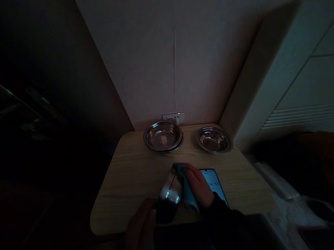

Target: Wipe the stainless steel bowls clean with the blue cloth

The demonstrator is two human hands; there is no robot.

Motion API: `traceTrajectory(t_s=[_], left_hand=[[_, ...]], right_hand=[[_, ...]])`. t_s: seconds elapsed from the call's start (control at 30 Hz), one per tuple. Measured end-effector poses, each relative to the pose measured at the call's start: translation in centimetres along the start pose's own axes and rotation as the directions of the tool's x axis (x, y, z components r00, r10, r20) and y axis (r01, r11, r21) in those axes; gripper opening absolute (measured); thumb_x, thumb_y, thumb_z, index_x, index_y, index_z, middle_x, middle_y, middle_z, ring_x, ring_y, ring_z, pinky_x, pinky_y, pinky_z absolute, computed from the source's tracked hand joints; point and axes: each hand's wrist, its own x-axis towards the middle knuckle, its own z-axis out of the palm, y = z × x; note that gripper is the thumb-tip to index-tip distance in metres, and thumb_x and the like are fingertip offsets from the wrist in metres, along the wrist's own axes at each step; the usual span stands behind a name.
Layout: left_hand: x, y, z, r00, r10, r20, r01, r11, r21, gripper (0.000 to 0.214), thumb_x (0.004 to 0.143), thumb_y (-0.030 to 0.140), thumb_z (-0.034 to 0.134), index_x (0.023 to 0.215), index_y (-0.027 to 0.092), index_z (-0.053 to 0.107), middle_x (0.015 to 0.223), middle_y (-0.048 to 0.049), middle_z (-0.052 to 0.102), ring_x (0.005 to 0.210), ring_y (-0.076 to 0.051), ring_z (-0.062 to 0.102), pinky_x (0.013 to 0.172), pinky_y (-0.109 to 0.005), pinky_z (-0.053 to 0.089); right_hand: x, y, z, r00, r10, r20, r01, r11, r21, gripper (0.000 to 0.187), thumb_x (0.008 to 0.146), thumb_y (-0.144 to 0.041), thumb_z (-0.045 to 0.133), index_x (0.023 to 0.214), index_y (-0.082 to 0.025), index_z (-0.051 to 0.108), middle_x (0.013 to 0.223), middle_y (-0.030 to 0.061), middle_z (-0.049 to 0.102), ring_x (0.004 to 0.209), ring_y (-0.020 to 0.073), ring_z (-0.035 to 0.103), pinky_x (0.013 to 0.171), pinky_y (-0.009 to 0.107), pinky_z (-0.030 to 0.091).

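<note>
A shiny metal bowl [170,193] is tilted on its side above the front of the table. My left hand [141,227] grips its lower left edge; the fingers are dim and partly lost in shadow. A blue-green cloth [189,194] is bunched in my right hand [198,184], which presses it against the bowl's upper right side. Part of the cloth hangs down below the fingers. Close beside my right wrist lies a phone [215,183] with a lit screen showing digits; my sleeve hides its lower part.
Stacked metal basins [153,147] stand at the back of the wooden table [120,186], below a wall socket [173,117]. More metal dishes [214,140] sit at the back right. The wall [150,66] rises directly behind. The room is dark.
</note>
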Motion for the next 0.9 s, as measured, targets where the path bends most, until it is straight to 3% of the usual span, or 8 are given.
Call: traceTrajectory(t_s=[0.13, 0.23, 0.4, 0.53, 0.6, 0.73, 0.8, 0.9], left_hand=[[0.3, 0.1, -0.3, 0.996, -0.091, -0.008, 0.091, 0.996, -0.021, 0.037, 0.079, 0.048, 0.054, 0.099, 0.020, 0.070, 0.104, -0.0035, 0.071, 0.099, -0.022, 0.065, 0.079, -0.025, 0.054], [0.4, 0.2, -0.1, 0.995, -0.103, 0.006, 0.103, 0.991, -0.082, 0.039, 0.075, 0.048, 0.060, 0.098, 0.019, 0.071, 0.103, -0.0042, 0.071, 0.097, -0.023, 0.065, 0.078, -0.025, 0.055], [0.9, -0.8, 0.1, 0.994, -0.096, -0.047, 0.089, 0.989, -0.118, 0.034, 0.075, 0.047, 0.060, 0.092, 0.019, 0.071, 0.098, -0.0041, 0.073, 0.092, -0.022, 0.067, 0.075, -0.024, 0.056], [1.0, -1.0, 0.2, 0.986, -0.154, -0.066, 0.144, 0.980, -0.136, 0.037, 0.072, 0.050, 0.062, 0.088, 0.018, 0.072, 0.096, -0.0046, 0.073, 0.089, -0.021, 0.068, 0.073, -0.023, 0.056], [0.9, -0.2, 0.1, 0.976, -0.209, -0.059, 0.194, 0.962, -0.190, 0.042, 0.071, 0.053, 0.061, 0.092, 0.018, 0.071, 0.100, -0.0050, 0.072, 0.094, -0.022, 0.066, 0.075, -0.023, 0.055], [1.0, 1.7, -0.2, 0.962, -0.271, 0.027, 0.269, 0.932, -0.243, 0.049, 0.073, 0.057, 0.056, 0.096, 0.016, 0.070, 0.101, -0.0062, 0.072, 0.098, -0.023, 0.064, 0.081, -0.025, 0.053], [1.3, 1.9, -0.4, 0.960, -0.273, 0.062, 0.280, 0.928, -0.246, 0.051, 0.073, 0.058, 0.055, 0.096, 0.015, 0.069, 0.099, -0.0076, 0.072, 0.096, -0.025, 0.064, 0.080, -0.027, 0.053], [1.6, 1.0, -0.5, 0.953, -0.304, -0.013, 0.291, 0.922, -0.254, 0.045, 0.071, 0.057, 0.058, 0.090, 0.018, 0.070, 0.091, -0.0079, 0.072, 0.089, -0.026, 0.065, 0.074, -0.030, 0.054]], right_hand=[[-0.9, 0.1, 0.1, 0.996, 0.026, -0.081, -0.025, 1.000, 0.015, 0.031, 0.086, -0.028, 0.040, 0.100, -0.019, 0.066, 0.093, 0.0044, 0.070, 0.089, 0.0194, 0.064, 0.082, 0.034, 0.050], [-2.2, -1.7, 0.4, 0.981, -0.175, -0.087, 0.164, 0.979, -0.121, 0.032, 0.086, -0.022, 0.040, 0.111, -0.019, 0.061, 0.107, 0.0067, 0.067, 0.100, 0.0199, 0.061, 0.087, 0.036, 0.049], [-4.6, -5.4, 1.7, 0.818, -0.567, 0.097, 0.555, 0.734, -0.392, 0.036, 0.079, -0.013, 0.043, 0.113, -0.016, 0.058, 0.118, 0.0097, 0.061, 0.115, 0.0232, 0.051, 0.096, 0.042, 0.042], [-4.7, -6.1, 1.8, 0.723, -0.659, 0.206, 0.680, 0.627, -0.379, 0.036, 0.078, -0.014, 0.044, 0.111, -0.015, 0.058, 0.111, 0.0099, 0.064, 0.111, 0.0231, 0.053, 0.095, 0.041, 0.043], [-3.5, -5.4, 1.3, 0.784, -0.597, 0.171, 0.615, 0.710, -0.343, 0.035, 0.079, -0.014, 0.043, 0.110, -0.014, 0.059, 0.113, 0.0111, 0.062, 0.110, 0.0223, 0.054, 0.093, 0.039, 0.045], [-0.6, -3.0, 0.3, 0.964, -0.263, 0.033, 0.264, 0.946, -0.187, 0.031, 0.085, -0.019, 0.037, 0.103, -0.015, 0.062, 0.101, 0.0087, 0.066, 0.095, 0.0190, 0.061, 0.085, 0.034, 0.050], [-0.1, -2.2, 0.2, 0.991, -0.136, 0.015, 0.136, 0.981, -0.136, 0.030, 0.087, -0.023, 0.036, 0.101, -0.016, 0.062, 0.094, 0.0074, 0.068, 0.090, 0.0191, 0.063, 0.082, 0.034, 0.051], [-1.0, -2.7, 0.6, 0.978, -0.206, -0.008, 0.201, 0.960, -0.195, 0.033, 0.088, -0.023, 0.035, 0.109, -0.014, 0.058, 0.103, 0.0105, 0.066, 0.097, 0.0201, 0.061, 0.085, 0.036, 0.050]])
